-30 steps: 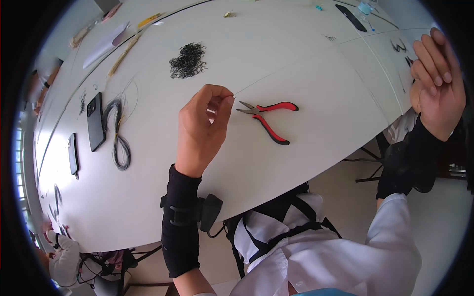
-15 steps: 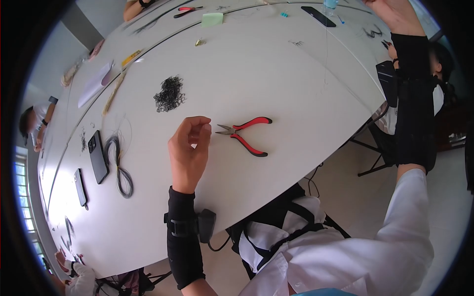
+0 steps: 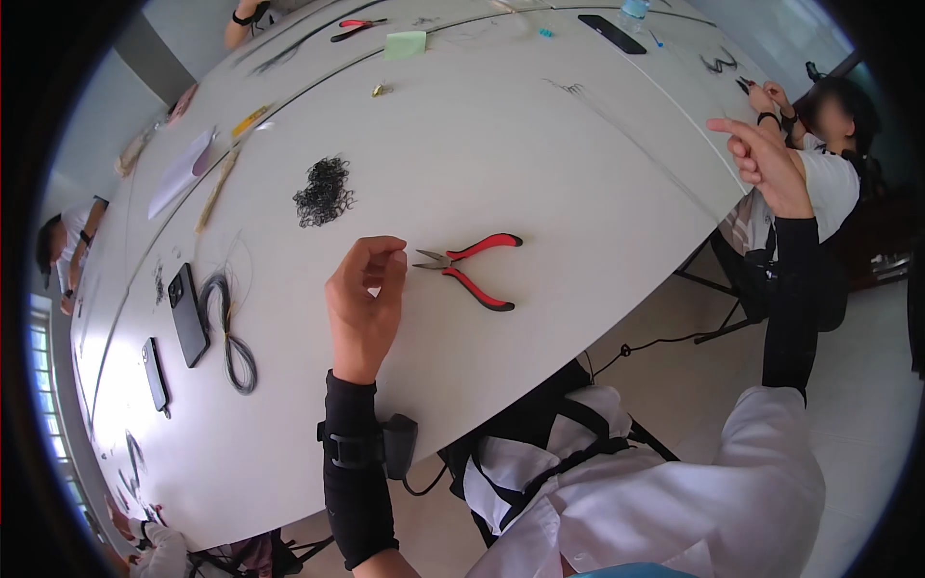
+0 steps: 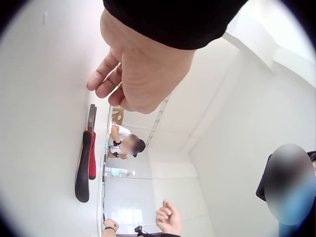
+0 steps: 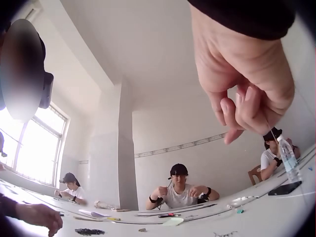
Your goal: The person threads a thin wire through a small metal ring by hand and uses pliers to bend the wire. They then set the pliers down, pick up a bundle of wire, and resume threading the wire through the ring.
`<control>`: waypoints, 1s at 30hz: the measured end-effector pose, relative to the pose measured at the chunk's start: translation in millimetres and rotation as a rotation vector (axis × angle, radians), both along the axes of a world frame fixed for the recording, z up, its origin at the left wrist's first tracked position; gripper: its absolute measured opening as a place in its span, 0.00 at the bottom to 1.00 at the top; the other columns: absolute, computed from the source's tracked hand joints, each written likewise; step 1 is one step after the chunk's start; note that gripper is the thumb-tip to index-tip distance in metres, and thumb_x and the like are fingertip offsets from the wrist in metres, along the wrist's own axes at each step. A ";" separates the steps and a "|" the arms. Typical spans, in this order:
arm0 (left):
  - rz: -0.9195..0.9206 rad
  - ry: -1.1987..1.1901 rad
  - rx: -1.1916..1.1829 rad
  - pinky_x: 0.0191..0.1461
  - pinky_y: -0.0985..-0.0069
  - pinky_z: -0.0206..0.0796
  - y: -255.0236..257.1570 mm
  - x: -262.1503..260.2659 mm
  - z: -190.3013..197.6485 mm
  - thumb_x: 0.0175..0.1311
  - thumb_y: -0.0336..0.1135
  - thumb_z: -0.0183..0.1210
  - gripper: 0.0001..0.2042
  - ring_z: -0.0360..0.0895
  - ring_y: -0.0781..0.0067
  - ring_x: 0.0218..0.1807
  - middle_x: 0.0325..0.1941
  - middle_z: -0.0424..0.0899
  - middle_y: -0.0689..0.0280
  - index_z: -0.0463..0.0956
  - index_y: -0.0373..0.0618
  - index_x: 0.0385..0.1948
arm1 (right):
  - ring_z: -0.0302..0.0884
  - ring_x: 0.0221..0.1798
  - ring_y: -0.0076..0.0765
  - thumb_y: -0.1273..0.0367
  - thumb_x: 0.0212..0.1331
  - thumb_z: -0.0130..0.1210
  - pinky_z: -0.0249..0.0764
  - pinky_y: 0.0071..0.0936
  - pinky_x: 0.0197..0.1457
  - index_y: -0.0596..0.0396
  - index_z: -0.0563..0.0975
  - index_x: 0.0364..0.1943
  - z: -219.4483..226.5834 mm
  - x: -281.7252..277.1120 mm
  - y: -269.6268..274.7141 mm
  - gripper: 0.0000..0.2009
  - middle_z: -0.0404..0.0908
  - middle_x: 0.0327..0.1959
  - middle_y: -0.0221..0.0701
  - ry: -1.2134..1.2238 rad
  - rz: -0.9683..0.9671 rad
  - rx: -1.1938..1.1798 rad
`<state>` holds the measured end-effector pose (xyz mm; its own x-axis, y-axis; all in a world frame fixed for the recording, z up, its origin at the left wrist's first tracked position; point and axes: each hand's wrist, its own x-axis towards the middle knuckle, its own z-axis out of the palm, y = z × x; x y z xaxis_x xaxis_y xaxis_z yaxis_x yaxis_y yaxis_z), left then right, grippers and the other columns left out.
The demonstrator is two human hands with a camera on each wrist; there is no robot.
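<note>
My left hand (image 3: pixel 364 306) hovers over the table, thumb and index tips close together beside the jaws of red-and-black pliers (image 3: pixel 472 273). No strand shows at those tips, and I cannot tell whether they hold anything. The pliers lie with handles spread. My right hand (image 3: pixel 766 166) is raised over the table's right edge, index finger out and the others curled. In the right wrist view, that hand holds a thin strand (image 5: pixel 269 126) among its curled fingers. A pile of small black curled pieces (image 3: pixel 325 193) lies beyond my left hand.
To the left lie a tied coil of dark strand (image 3: pixel 227 337) and two phones, one a large black phone (image 3: pixel 189 316). Farther back are a green paper (image 3: pixel 406 43), a small gold item (image 3: pixel 380 90) and a bottle (image 3: pixel 634 9). Other people sit around the table.
A fine line ran between my two hands; no such line shows now. My right hand swung far forward, then came back toward me. My left hand keeps its pose by the pliers.
</note>
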<state>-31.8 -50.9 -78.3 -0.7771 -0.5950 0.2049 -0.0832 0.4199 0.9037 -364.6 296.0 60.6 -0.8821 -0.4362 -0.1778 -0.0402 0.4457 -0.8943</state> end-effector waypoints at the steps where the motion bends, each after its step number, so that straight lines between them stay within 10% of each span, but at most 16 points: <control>1: -0.004 -0.001 -0.004 0.38 0.81 0.72 -0.3 -0.5 -0.2 0.71 0.27 0.57 0.06 0.77 0.82 0.30 0.32 0.82 0.67 0.79 0.34 0.43 | 0.53 0.22 0.07 0.62 0.73 0.53 0.48 0.10 0.20 0.56 0.82 0.53 -9.0 7.6 7.1 0.15 0.61 0.24 0.13 -0.026 -0.031 0.058; 13: -0.004 -0.033 0.080 0.40 0.80 0.72 -6.3 0.8 -8.7 0.71 0.30 0.58 0.07 0.77 0.81 0.32 0.32 0.83 0.67 0.79 0.36 0.43 | 0.78 0.38 0.21 0.61 0.73 0.52 0.76 0.20 0.43 0.57 0.78 0.55 -94.5 29.5 81.3 0.16 0.82 0.38 0.28 -0.024 -0.092 0.273; 20: -0.018 0.039 0.082 0.41 0.79 0.73 -4.0 4.7 -5.3 0.70 0.29 0.59 0.06 0.78 0.80 0.32 0.32 0.84 0.66 0.79 0.36 0.42 | 0.83 0.50 0.40 0.61 0.71 0.57 0.75 0.31 0.57 0.63 0.79 0.53 -96.4 31.3 93.7 0.18 0.86 0.45 0.43 0.634 0.046 0.531; 30: 0.209 0.083 -0.057 0.46 0.79 0.75 -19.0 79.8 22.2 0.70 0.28 0.58 0.06 0.82 0.78 0.37 0.34 0.84 0.65 0.79 0.35 0.42 | 0.81 0.36 0.29 0.69 0.66 0.59 0.75 0.27 0.45 0.62 0.81 0.49 -13.2 202.9 -137.3 0.12 0.85 0.33 0.36 0.473 0.745 0.157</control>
